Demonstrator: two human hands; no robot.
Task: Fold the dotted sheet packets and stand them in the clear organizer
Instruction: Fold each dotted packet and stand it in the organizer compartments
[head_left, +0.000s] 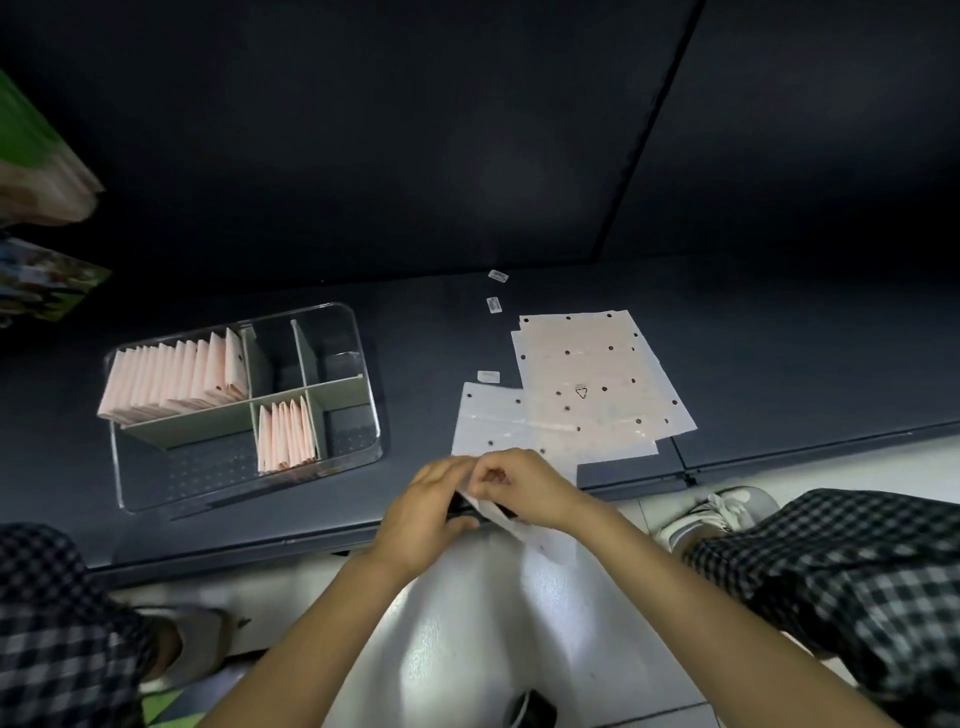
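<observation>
Nearest the camera, both my bare forearms reach forward over the pale glossy floor (467, 623), with my knees in black-and-white checked trousers (841, 582) at either side and a grey-and-white shoe (722, 512) by the right knee.

My left hand (426, 512) and my right hand (524, 486) meet at the near edge of the dark grey shelf surface (415, 364). Both have their fingers curled onto one thin translucent white dotted sheet packet (519, 525), pinching it between them; its loose end hangs down over the shelf edge toward me.

Just beyond my hands, a flat translucent dotted sheet packet (498, 421) lies on the shelf. Overlapping its far right corner lies a loose stack of pale pink sheet packets with dark dots (597, 374).

Left of these, well apart, stands the clear plastic organizer with grey-green dividers (363, 374). Its far left compartment holds a tight row of folded pink packets (176, 379) standing on edge. A smaller row of folded pink packets (285, 439) stands in the narrow near middle compartment.

Three small white labels (493, 305) lie on the shelf on the far side of the sheets; their print is unreadable.
</observation>
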